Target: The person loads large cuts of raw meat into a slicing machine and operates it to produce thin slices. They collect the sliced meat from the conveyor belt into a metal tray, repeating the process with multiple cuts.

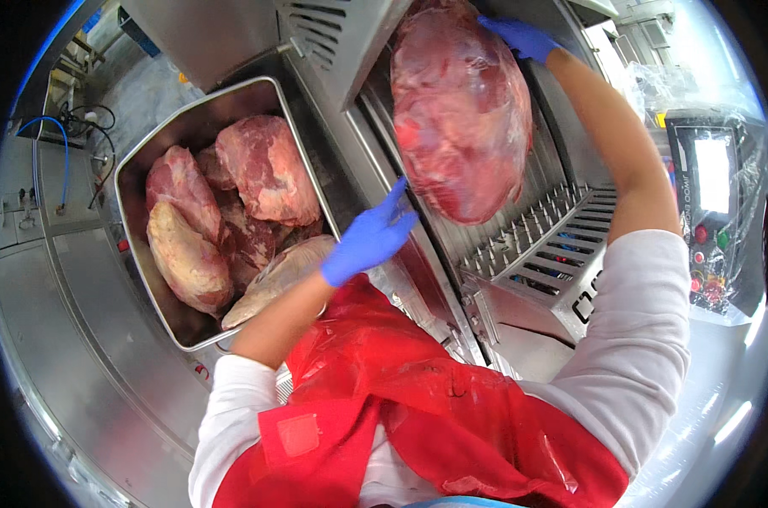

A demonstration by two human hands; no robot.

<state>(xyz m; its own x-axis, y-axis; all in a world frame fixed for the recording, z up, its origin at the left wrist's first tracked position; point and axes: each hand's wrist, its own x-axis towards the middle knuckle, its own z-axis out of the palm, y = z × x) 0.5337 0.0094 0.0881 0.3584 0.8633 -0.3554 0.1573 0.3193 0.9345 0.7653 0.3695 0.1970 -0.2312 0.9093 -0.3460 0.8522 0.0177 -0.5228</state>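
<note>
Currently, a large piece of red meat [460,118] lies in a steel channel [477,241], and it serves as the landmark. At its far right edge rests the right hand [519,38], blue-gloved; the fingers go partly out of sight against the meat, so I cannot tell how firmly they grip. Near its lower left edge is the left hand [371,241], also blue-gloved, open with fingers extended and holding nothing; whether a fingertip touches the meat is unclear. Left of the large piece stands a metal tray [240,106] with several meat chunks [265,169], some fat-covered. Just below and right of it is a slotted block with spikes [528,229]; farther right, a plastic-wrapped control panel [714,212].
</note>
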